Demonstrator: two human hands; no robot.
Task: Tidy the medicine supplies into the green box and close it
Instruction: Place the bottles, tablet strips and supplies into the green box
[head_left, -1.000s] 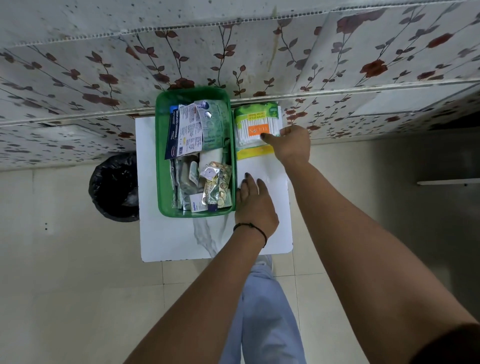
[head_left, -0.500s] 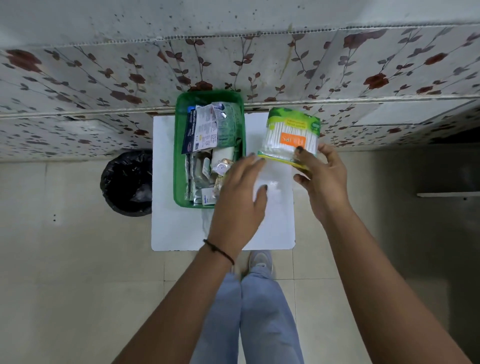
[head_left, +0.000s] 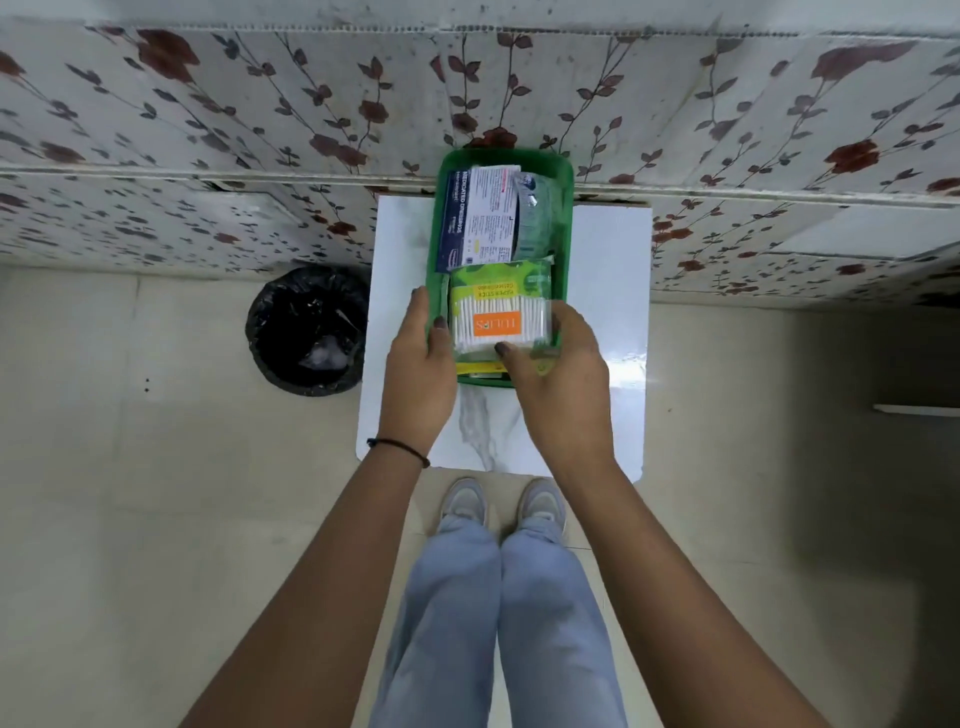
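Cotton swab pack (head_left: 501, 317) sits in the near half of the green box (head_left: 565, 218), lying on the other supplies. Right hand (head_left: 558, 387) grips the pack's near right corner, thumb on top, fingers around the edge. Left hand (head_left: 415, 374) clasps the box's left wall, thumb inside near the pack. A blue-white dressing packet (head_left: 480, 215) and a clear wrapped item (head_left: 535, 215) fill the far half. Box stands on a white table (head_left: 608, 291), against the floral wall (head_left: 260, 130). Black bin (head_left: 306, 330) on the floor, left of the table. No lid in view.
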